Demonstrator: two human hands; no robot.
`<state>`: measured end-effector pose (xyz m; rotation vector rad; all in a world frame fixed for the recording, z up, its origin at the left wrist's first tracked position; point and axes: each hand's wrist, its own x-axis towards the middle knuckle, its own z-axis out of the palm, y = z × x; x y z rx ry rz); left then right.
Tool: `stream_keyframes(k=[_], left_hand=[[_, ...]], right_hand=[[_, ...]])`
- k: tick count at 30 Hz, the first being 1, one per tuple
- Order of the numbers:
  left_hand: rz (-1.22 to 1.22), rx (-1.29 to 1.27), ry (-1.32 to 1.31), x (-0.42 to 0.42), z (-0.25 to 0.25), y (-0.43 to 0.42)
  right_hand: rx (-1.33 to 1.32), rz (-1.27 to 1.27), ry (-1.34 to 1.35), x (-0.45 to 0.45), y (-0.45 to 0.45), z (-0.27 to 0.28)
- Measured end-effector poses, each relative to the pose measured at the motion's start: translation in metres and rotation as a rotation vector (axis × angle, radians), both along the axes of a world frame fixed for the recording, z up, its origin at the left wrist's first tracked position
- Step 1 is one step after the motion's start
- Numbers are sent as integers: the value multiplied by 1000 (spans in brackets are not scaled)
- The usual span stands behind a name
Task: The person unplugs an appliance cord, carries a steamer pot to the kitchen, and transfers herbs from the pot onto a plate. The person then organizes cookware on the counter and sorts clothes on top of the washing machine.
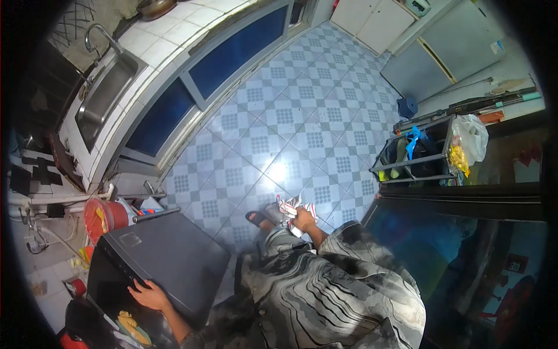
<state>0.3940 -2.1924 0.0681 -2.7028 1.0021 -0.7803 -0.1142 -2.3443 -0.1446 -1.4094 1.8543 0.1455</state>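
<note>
My left hand (pixel 150 295) rests with fingers spread on the edge of a dark grey boxy appliance (pixel 174 256), near its black panel. Nothing is held in it. In my right hand (pixel 303 220) is a crumpled white cloth (pixel 289 207) with red stripes, hanging above the tiled floor in front of my body. The fingers are wrapped round the cloth, and part of it is hidden by them. Beside my left forearm, a green dish (pixel 139 336) holds yellow pieces I cannot identify.
A steel sink (pixel 107 99) with a curved tap is set in the white tiled counter (pixel 168 35). A red bucket (pixel 113 216) stands behind the appliance. At right, a dark metal rack (pixel 424 168) carries bags. The tiled floor (pixel 296 122) runs between them toward cabinets (pixel 372 23).
</note>
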Motion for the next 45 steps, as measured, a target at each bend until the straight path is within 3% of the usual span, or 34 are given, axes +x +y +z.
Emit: stream_keyframes(k=[14, 21, 26, 30, 34, 38, 40, 45], left_hand=[[-64, -203, 52, -14, 14, -4], [-305, -592, 291, -59, 24, 29], [-166, -722, 409, -132, 36, 134], [12, -799, 368, -166, 10, 256], [426, -892, 381, -196, -14, 377], [669, -940, 276, -206, -30, 475], [769, -947, 189, -210, -17, 501], [721, -1105, 258, -189, -2, 561]], right_hand=[[-84, 280, -54, 0, -28, 12], [-259, 371, -116, 34, -13, 36], [-246, 230, -511, 90, 24, 70], [-275, 225, -756, 172, 85, 171], [-442, 408, -969, 241, 163, 232], [-338, 436, -1098, 300, 229, 256], [-469, 514, -1099, 323, 254, 276], [-620, 690, -1065, 369, 294, 288]])
